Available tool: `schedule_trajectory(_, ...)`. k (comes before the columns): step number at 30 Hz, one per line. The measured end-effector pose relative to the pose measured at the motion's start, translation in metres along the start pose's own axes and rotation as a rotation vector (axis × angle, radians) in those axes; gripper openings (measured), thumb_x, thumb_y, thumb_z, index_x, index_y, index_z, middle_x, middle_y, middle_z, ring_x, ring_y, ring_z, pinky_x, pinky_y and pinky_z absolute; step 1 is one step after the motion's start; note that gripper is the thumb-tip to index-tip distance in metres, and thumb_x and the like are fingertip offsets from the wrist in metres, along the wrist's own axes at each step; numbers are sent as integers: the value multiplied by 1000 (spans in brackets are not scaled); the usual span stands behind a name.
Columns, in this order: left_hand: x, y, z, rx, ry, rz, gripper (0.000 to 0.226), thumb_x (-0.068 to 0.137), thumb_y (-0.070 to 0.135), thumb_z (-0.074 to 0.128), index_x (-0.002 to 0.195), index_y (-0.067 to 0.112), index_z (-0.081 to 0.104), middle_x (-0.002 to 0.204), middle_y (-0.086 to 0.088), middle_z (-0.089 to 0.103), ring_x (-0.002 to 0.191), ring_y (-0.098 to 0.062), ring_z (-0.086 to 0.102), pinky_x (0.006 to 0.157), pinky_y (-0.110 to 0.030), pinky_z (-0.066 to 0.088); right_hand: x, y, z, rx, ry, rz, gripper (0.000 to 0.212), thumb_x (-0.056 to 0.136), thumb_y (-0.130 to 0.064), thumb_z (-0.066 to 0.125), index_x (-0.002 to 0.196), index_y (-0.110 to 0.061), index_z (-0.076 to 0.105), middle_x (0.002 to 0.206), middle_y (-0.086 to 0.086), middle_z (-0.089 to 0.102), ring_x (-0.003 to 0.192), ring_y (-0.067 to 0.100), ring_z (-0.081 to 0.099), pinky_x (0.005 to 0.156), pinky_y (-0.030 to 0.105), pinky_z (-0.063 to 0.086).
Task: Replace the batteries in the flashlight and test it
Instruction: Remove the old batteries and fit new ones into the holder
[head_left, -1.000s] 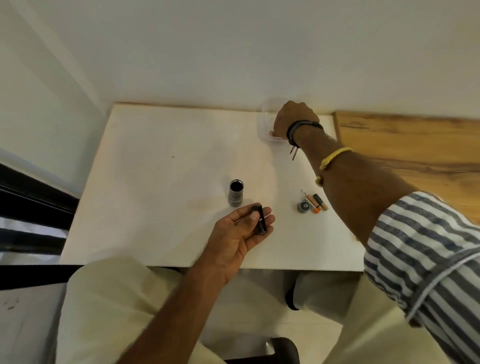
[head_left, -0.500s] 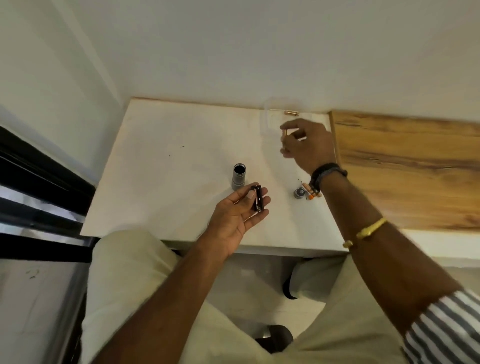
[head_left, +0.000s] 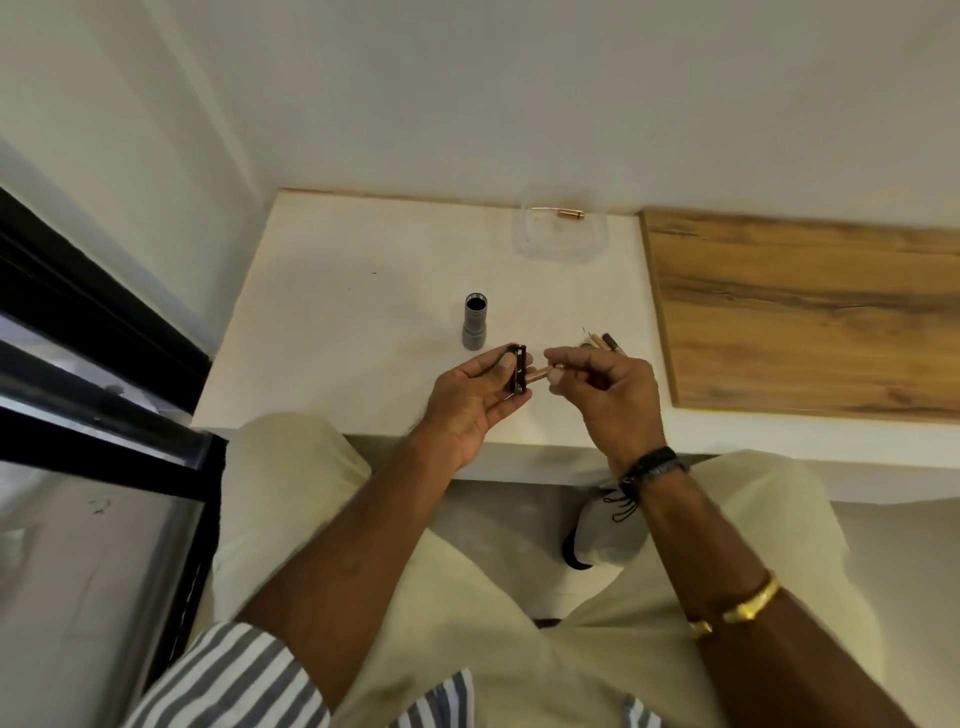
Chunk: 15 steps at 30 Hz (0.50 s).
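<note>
My left hand (head_left: 470, 402) grips a small black battery holder (head_left: 518, 370) upright between thumb and fingers. My right hand (head_left: 610, 397) pinches a thin copper-coloured battery (head_left: 543, 371), its tip almost touching the holder's right side. The grey flashlight body (head_left: 475, 322) stands on end on the white table (head_left: 363, 312), its open end up, just beyond my left hand. Two or three used batteries (head_left: 605, 342) lie on the table behind my right hand, partly hidden by it.
A clear plastic tub (head_left: 558, 231) sits at the table's back edge with one copper battery (head_left: 570, 213) in it. A wooden board (head_left: 805, 312) adjoins the table on the right. A black window frame (head_left: 93, 332) runs along the left. My legs are below the table edge.
My right hand came back from the plastic tub with a battery and now holds it against the holder. My left hand raised the holder slightly. The camera tilted downward.
</note>
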<state>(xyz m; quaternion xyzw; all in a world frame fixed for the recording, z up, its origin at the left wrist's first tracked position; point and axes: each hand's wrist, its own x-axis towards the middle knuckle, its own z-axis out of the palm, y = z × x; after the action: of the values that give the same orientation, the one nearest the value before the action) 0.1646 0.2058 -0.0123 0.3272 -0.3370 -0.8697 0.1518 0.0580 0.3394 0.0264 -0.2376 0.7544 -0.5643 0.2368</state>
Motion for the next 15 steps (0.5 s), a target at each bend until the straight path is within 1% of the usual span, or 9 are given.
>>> schedule_trajectory(2,-2,-1,0,27,7,-5,25,93,13,66,116,5,69,113,-14,74,106,-28,71,80,-34,60,-3,-1,1,-5,41,-46,24,84,-8,81,108,-12,75,89,5,78,84,22,75,81,39,63)
schedule_trajectory(4,-4,-3,0,46,13,-13,25,91,13,68,114,4,69,110,-16,75,104,-29,72,78,-34,60,-5,-2,2,-27,89,-78,23,82,-12,84,102,-11,73,86,3,78,80,17,76,74,33,64)
schedule_trajectory(6,-7,-4,-1,70,22,-11,26,91,14,70,114,2,69,108,-18,75,102,-30,73,78,-34,61,-6,-2,4,-68,111,-105,18,81,-14,85,95,-11,74,82,0,78,73,13,75,70,28,63)
schedule_trajectory(12,-12,-6,-3,96,42,31,24,90,15,70,112,4,72,105,-16,76,100,-29,73,78,-34,61,-8,2,12,-157,124,-151,11,84,-14,81,95,-15,78,77,-9,75,67,7,73,70,24,63)
schedule_trajectory(15,-15,-6,-2,104,69,63,23,90,13,70,111,4,72,106,-16,76,100,-29,74,83,-38,61,-9,2,16,-175,145,-168,12,86,-15,81,97,-16,78,77,-9,75,68,6,73,71,24,63)
